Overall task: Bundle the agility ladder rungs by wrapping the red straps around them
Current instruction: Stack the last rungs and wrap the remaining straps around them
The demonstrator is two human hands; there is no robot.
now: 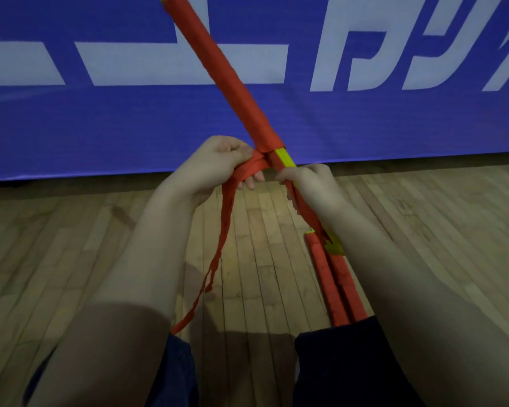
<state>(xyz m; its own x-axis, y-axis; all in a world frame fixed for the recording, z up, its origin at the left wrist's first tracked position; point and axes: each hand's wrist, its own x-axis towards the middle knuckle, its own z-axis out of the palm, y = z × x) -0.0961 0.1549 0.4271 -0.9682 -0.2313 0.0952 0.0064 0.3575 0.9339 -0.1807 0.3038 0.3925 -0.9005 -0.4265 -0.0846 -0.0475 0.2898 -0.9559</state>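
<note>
From the head view, the only one I have, the rung bundle (pixel 235 83) runs as a long diagonal from the top of the frame, left of centre, down toward the lower right. It is wound in red over its upper stretch, with a patch of yellow rung (pixel 285 158) bare at mid-frame. My left hand (pixel 218 164) is curled on the red strap (pixel 257 165) right beside that bare patch, pulling it out sideways. The loose tail drops down the frame toward my left knee. My right hand (pixel 309 183) is wrapped around the bundle just below the yellow, so the hands sit close together but apart. A second red-wrapped length (pixel 323 277) lies beside the lower end on the wooden floor (pixel 262 230). I cannot tell whether it is a separate bundle. The blue banner (pixel 100 127) fills the upper frame. I judge the winding to be about halfway down. The next turn calls for keeping the strap taut, passing it around the bare yellow, and steadying the rungs with the right hand so they do not splay.
</note>
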